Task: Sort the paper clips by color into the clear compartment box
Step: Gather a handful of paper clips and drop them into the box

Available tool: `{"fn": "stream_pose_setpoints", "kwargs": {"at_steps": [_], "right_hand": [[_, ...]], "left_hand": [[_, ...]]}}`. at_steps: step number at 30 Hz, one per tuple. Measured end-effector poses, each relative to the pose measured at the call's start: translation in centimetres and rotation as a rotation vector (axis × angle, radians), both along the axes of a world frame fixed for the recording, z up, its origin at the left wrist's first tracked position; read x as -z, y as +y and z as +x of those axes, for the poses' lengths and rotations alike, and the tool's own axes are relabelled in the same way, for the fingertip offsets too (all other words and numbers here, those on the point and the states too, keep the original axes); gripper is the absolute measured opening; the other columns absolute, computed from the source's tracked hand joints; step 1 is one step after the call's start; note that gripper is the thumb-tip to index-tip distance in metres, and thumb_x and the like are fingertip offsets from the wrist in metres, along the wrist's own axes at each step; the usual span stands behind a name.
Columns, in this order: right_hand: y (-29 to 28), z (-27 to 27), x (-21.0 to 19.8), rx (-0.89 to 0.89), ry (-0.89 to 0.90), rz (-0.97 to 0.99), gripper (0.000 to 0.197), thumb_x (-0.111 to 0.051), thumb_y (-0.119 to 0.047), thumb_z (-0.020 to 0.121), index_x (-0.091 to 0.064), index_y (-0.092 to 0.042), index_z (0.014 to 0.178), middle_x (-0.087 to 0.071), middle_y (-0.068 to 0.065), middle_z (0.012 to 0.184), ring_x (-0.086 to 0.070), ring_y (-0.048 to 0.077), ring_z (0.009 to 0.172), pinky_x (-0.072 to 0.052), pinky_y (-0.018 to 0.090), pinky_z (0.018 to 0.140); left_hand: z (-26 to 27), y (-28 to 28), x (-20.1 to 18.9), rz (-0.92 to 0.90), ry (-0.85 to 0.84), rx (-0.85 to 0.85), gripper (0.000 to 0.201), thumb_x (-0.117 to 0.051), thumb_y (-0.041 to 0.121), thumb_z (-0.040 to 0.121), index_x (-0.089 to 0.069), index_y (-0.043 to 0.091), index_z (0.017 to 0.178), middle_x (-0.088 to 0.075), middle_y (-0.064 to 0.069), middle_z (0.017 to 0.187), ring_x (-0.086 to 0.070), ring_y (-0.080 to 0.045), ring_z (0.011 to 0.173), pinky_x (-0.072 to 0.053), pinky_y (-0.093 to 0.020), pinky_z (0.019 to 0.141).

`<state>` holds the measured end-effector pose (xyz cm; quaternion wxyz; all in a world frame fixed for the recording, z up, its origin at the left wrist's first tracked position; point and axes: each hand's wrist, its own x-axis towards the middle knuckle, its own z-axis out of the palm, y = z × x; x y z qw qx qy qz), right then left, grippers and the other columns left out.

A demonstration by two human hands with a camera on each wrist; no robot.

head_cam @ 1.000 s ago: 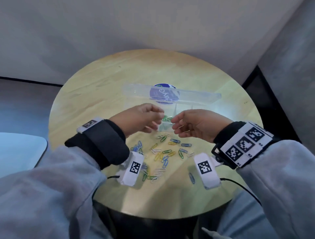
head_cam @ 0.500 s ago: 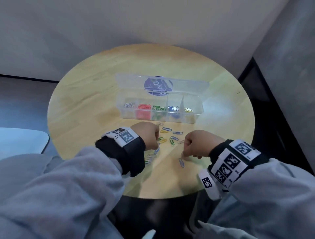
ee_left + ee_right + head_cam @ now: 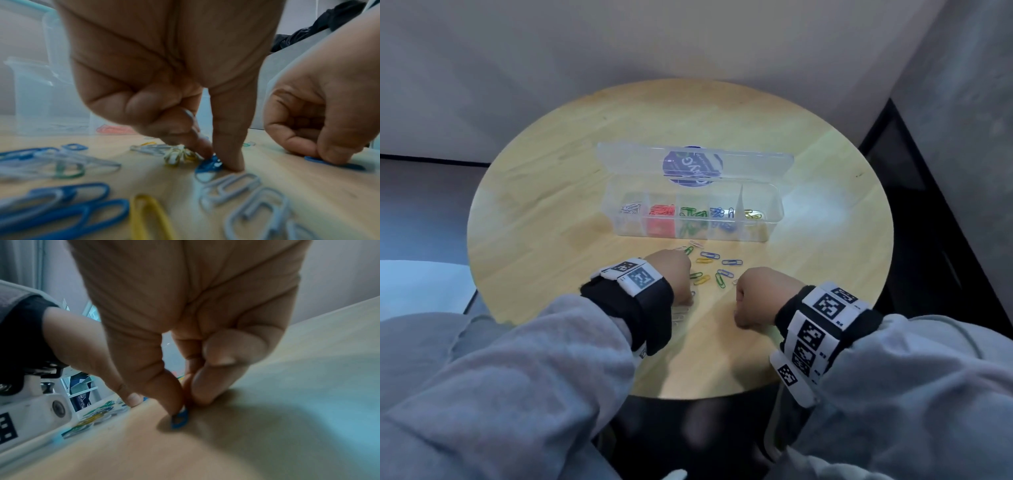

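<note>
both hands down near the round wooden table's [image 3: 551,192] front edge, left hand [image 3: 164,81] and right hand [image 3: 185,321] each pinching a blue paper clip [image 3: 208,164] [image 3: 180,418]

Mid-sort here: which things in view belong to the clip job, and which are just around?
Job:
clear compartment box, lid open
loose clips on the table
left hand pinching a blue clip
right hand pinching another blue clip

Around:
round wooden table
wrist marker bands
</note>
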<state>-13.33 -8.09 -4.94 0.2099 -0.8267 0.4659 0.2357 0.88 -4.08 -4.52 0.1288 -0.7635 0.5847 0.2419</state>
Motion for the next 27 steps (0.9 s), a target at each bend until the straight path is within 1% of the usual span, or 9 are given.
{"fn": "stream_pose_setpoints", "kwargs": {"at_steps": [5, 8, 10, 12, 15, 19, 22, 25, 27], "right_hand": [[-0.1, -0.3, 0.6, 0.014, -0.040, -0.021, 0.017, -0.063, -0.018, 0.072, -0.071, -0.007, 0.083, -0.070, 0.010, 0.083, -0.061, 0.024, 0.069, -0.045, 0.023, 0.057], [-0.1, -0.5, 0.5, -0.023, -0.066, -0.022, 0.025, -0.066, -0.026, 0.077, -0.070, -0.005, 0.089, -0.071, 0.011, 0.093, -0.066, 0.025, 0.084, -0.048, 0.027, 0.065], [-0.1, -0.4, 0.4, -0.057, -0.057, -0.022, 0.025, -0.065, -0.027, 0.080, -0.070, -0.005, 0.092, -0.070, 0.010, 0.096, -0.066, 0.025, 0.088, -0.047, 0.026, 0.067], [0.0, -0.1, 0.4, -0.085, -0.032, -0.007, 0.022, -0.062, -0.023, 0.081, -0.070, -0.005, 0.091, -0.068, 0.009, 0.090, -0.064, 0.025, 0.082, -0.045, 0.025, 0.065], [0.0, 0.0, 0.0, -0.092, -0.030, 0.038, 0.004, -0.060, -0.015, 0.076, -0.062, -0.013, 0.073, -0.055, 0.005, 0.073, -0.050, 0.021, 0.065, -0.039, 0.022, 0.056], [-0.5, -0.4, -1.3, -0.060, -0.135, 0.156, 0.010, -0.063, -0.012, 0.072, -0.058, -0.015, 0.065, -0.058, 0.001, 0.064, -0.052, 0.017, 0.058, -0.044, 0.024, 0.057], [-2.1, -1.2, -2.1, 0.147, -0.419, 0.371, 0.021, -0.064, -0.001, 0.079, -0.053, -0.012, 0.066, -0.064, 0.006, 0.066, -0.060, 0.012, 0.051, -0.053, 0.022, 0.058], [-4.1, -1.9, -2.6, 0.446, -0.737, 0.560, 0.023, -0.057, 0.009, 0.085, -0.049, -0.008, 0.072, -0.058, 0.009, 0.062, -0.058, 0.011, 0.046, -0.054, 0.021, 0.053], [-5.0, -2.1, -2.7, 0.605, -0.863, 0.624, 0.022, -0.047, 0.012, 0.088, -0.051, -0.008, 0.079, -0.053, 0.009, 0.065, -0.055, 0.013, 0.049, -0.053, 0.020, 0.050]], "left_hand": [[-0.2, 0.2, 0.5, -0.023, -0.032, -0.005, 0.006, -0.060, 0.020, 0.082, -0.058, 0.016, 0.077, -0.048, 0.001, 0.065, -0.051, -0.020, 0.071, -0.031, -0.022, 0.047], [-0.4, 0.2, 0.5, -0.031, -0.038, 0.015, 0.004, -0.059, 0.018, 0.080, -0.062, 0.016, 0.081, -0.053, 0.000, 0.072, -0.050, -0.020, 0.071, -0.030, -0.022, 0.046], [-0.4, 0.2, 0.4, -0.012, -0.020, 0.023, 0.013, -0.059, 0.017, 0.081, -0.068, 0.013, 0.089, -0.057, -0.002, 0.081, -0.052, -0.020, 0.074, -0.034, -0.022, 0.050], [-0.5, 0.2, 0.1, 0.008, -0.018, 0.034, 0.017, -0.059, 0.018, 0.083, -0.069, 0.012, 0.095, -0.058, -0.002, 0.084, -0.053, -0.020, 0.076, -0.035, -0.022, 0.052], [-0.8, 0.3, -0.1, 0.037, -0.046, 0.067, 0.011, -0.059, 0.018, 0.083, -0.068, 0.014, 0.089, -0.055, -0.002, 0.079, -0.051, -0.020, 0.073, -0.030, -0.022, 0.047], [-1.0, 0.8, -0.3, 0.035, -0.065, 0.091, 0.004, -0.059, 0.018, 0.079, -0.062, 0.015, 0.081, -0.055, -0.002, 0.078, -0.052, -0.021, 0.074, -0.021, -0.022, 0.047], [-1.0, 1.1, -0.4, 0.019, -0.029, 0.096, 0.005, -0.061, 0.018, 0.076, -0.063, 0.014, 0.078, -0.056, -0.003, 0.077, -0.052, -0.022, 0.072, -0.026, -0.024, 0.049], [-0.6, 1.2, -0.8, -0.004, 0.044, 0.062, 0.010, -0.063, 0.021, 0.074, -0.066, 0.012, 0.079, -0.054, -0.003, 0.073, -0.049, -0.022, 0.068, -0.031, -0.023, 0.051], [0.1, 1.1, -1.2, -0.057, 0.163, -0.032, 0.008, -0.064, 0.022, 0.074, -0.063, 0.015, 0.071, -0.054, -0.001, 0.067, -0.049, -0.019, 0.064, -0.036, -0.023, 0.054]]}}
